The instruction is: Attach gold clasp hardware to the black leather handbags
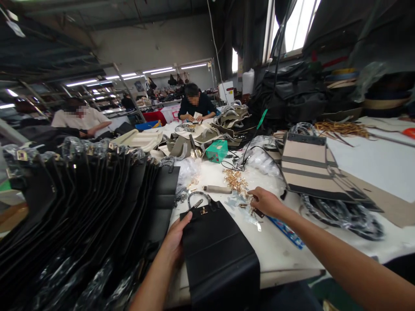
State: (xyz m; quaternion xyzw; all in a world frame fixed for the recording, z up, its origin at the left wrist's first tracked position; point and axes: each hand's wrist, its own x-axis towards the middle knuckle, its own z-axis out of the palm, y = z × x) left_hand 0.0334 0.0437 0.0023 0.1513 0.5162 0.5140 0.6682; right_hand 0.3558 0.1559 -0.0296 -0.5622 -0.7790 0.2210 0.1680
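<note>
far left of the left fingers stands a long row of black leather-like bag pieces (106, 190), with clear-wrapped handles and gold-coloured fittings along the top of several. whether these are finished cannot be told.

the left hand (175, 237) grips the near black rectangular leather-like bag body (220, 246) at its upper left edge, thumb on top and the other fingers hidden beneath. just right of that thumb, a small gold-coloured metal clasp (203, 211) already sits on the piece, and a curved handle (194, 196) rises beyond; whether the clasp is fully fastened cannot be seen.

beyond the bag body, between the two hands, lies a beige fabric-like strip (218, 189). just past the right fingertips is a loose heap of small gold-coloured metal parts (235, 179), so plenty remain unfitted.

the right hand (266, 202) has its index finger reaching out at the parts and the others curled; whether it pinches one cannot be told. near its underside lies a blue patterned strip (287, 233), its markings unreadable.

well beyond the fingers, a white sheet with pink-red marks (170, 113) and a white box with a small label (227, 93) give no legible word or brand.
</note>
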